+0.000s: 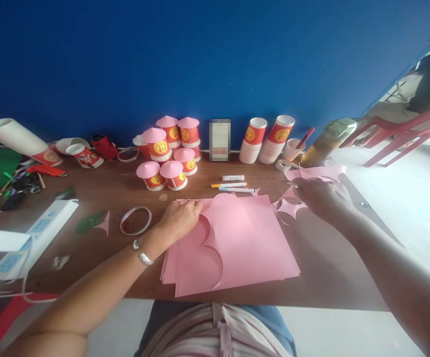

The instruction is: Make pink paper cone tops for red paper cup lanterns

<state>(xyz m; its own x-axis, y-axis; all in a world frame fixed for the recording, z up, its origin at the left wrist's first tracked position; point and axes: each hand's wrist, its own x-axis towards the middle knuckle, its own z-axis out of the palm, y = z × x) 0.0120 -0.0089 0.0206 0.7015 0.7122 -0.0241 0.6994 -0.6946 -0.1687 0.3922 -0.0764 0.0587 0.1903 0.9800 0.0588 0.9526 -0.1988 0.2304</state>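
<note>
My left hand [179, 217] rests with curled fingers on the upper left of a stack of pink paper sheets [244, 243] that has round cut-outs along its left side. My right hand [321, 196] reaches to the right, its fingers closed on a pink paper scrap [317, 172] near the table's right end. Another cut pink scrap [288, 206] lies just below that hand. Several red paper cups with pink cone lids [168, 148] stand behind the sheets.
Two stacks of red cups [269, 139], a tape roll [283, 165], a bottle [326, 141], a glue stick [233, 177] and two markers [233, 187] sit at the back. A ring of tape [135, 220], a white power strip [36, 233] and craft clutter lie left.
</note>
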